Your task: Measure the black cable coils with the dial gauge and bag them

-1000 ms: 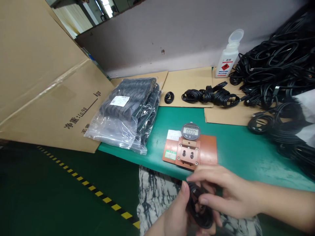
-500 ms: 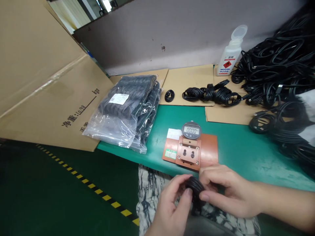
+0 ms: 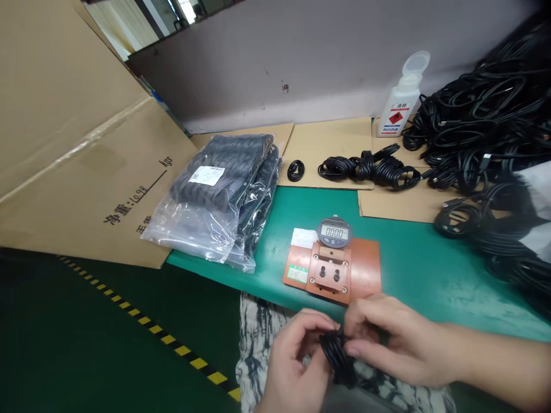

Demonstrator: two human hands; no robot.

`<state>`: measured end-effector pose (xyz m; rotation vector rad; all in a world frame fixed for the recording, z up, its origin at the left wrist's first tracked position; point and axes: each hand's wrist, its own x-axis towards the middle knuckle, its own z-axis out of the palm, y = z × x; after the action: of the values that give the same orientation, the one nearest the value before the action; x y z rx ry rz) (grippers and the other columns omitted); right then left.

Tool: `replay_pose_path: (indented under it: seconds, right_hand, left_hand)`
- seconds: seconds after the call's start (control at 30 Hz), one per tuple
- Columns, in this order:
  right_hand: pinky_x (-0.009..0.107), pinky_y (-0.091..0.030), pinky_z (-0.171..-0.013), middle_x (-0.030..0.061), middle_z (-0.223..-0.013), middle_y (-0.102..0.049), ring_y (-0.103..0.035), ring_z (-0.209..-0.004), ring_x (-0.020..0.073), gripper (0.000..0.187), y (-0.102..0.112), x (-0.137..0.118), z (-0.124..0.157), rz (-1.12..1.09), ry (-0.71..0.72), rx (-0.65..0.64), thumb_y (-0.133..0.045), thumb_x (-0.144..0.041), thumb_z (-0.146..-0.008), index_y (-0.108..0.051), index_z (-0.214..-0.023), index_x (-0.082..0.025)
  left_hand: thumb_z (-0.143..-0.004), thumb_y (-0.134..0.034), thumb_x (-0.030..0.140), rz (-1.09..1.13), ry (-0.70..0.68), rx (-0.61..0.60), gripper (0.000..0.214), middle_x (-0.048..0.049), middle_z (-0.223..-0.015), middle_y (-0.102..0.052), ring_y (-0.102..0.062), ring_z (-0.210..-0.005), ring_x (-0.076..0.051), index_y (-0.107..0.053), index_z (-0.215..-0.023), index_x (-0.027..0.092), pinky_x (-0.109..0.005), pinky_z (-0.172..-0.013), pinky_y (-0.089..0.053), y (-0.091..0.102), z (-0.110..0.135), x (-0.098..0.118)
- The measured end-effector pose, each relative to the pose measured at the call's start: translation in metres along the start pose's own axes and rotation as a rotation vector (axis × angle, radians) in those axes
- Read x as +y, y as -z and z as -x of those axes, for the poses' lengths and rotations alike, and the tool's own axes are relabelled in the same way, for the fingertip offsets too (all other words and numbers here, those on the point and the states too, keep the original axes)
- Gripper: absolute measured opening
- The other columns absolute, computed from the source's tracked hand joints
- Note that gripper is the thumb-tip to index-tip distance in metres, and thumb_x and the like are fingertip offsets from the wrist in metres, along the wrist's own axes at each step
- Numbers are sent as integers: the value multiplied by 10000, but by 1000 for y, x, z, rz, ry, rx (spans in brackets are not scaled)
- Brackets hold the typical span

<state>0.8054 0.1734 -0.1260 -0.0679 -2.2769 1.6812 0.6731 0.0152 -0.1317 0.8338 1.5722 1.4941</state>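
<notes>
A coiled black cable [image 3: 339, 361] is held between my two hands, just in front of the table edge. My left hand [image 3: 297, 361] is closed around the left side of the coil. The fingers and thumb of my right hand [image 3: 391, 338] pinch at its upper right side; exactly which part of the cable they grip is hidden. Directly beyond my hands, a digital dial gauge [image 3: 334, 232] reading zeros is mounted on an orange-brown base plate [image 3: 365, 267].
Clear bags of coiled cables [image 3: 219, 183] lie at left beside a large cardboard box [image 3: 86, 143]. Several cable coils [image 3: 370, 166] and one small coil [image 3: 295, 170] rest on cardboard sheets. A white bottle [image 3: 398, 106] with its cap up stands near a large cable heap [image 3: 486, 120] at right.
The coil has tilted and dropped slightly between my hands. My right fingers have shifted a little left, onto its upper side. The view has moved slightly.
</notes>
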Motion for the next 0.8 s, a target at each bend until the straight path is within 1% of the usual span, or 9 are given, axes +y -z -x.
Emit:
replay_pose_path:
  seconds: [0.13,0.23,0.3,0.4,0.47,0.53,0.63,0.7,0.8]
  right_hand:
    - [191,-423,-472,-9,-629,-546,-504,-510,102,137,0,1,0,-73,-33,5,-598,-264,-947,-592,-900,-135]
    - [200,-417,-479,5,-623,-563,-500,-513,105,149,0,2,0,-59,29,-19,-594,-254,-946,-638,-904,-119]
    - [210,-402,-476,20,-620,-576,-497,-513,110,141,0,3,1,-37,62,-30,-569,-214,-936,-647,-875,-113]
    - [221,-395,-480,31,-612,-584,-495,-511,114,129,0,3,1,-4,69,-21,-528,-145,-897,-631,-823,-121]
    - [223,-407,-489,35,-611,-597,-506,-514,118,128,0,2,1,13,64,-8,-513,-120,-878,-625,-816,-127]
    - [224,-420,-495,53,-633,-631,-533,-529,125,132,0,1,0,26,72,0,-507,-114,-873,-631,-830,-128]
    - [226,-436,-497,94,-698,-686,-580,-568,141,137,1,-1,0,36,84,2,-508,-116,-881,-645,-871,-122]
    - [231,-442,-493,108,-707,-694,-593,-578,151,141,1,-1,0,44,88,10,-508,-124,-890,-648,-876,-117]
    - [236,-445,-483,109,-690,-682,-589,-564,154,151,2,-1,1,40,88,17,-506,-138,-899,-652,-883,-104]
  left_hand:
    - [-849,-613,68,-187,-288,-110,209,-35,-909,-636,-650,-809,-150,-670,-973,227,-201,-672,-516,4,-6,6]
    - [-815,-585,-1,-279,-395,-154,322,-28,-910,-637,-641,-808,-148,-647,-1025,236,-220,-716,-508,8,-5,9]
    - [-821,-561,5,-269,-418,-206,384,-51,-964,-633,-637,-831,-165,-628,-1118,239,-245,-732,-511,10,-1,8]
    - [-867,-550,103,-163,-315,-257,370,-94,-1048,-584,-612,-882,-200,-581,-1214,231,-284,-732,-516,11,4,2]
    - [-887,-570,202,-85,-205,-270,310,-103,-1070,-544,-591,-871,-203,-552,-1195,224,-286,-703,-513,10,5,-3]
    - [-898,-583,273,-81,-65,-290,251,-88,-1018,-544,-575,-833,-192,-532,-1137,212,-282,-694,-503,7,4,-6]
    - [-911,-590,298,-210,106,-356,132,-36,-851,-569,-552,-751,-169,-545,-977,194,-267,-685,-464,3,-2,-8]
    - [-926,-558,307,-291,86,-422,136,-17,-769,-563,-541,-705,-162,-539,-859,190,-262,-664,-433,1,-6,-9]
    - [-951,-449,298,-346,-43,-455,210,-20,-721,-550,-536,-660,-165,-496,-776,193,-265,-621,-399,0,-10,-12]
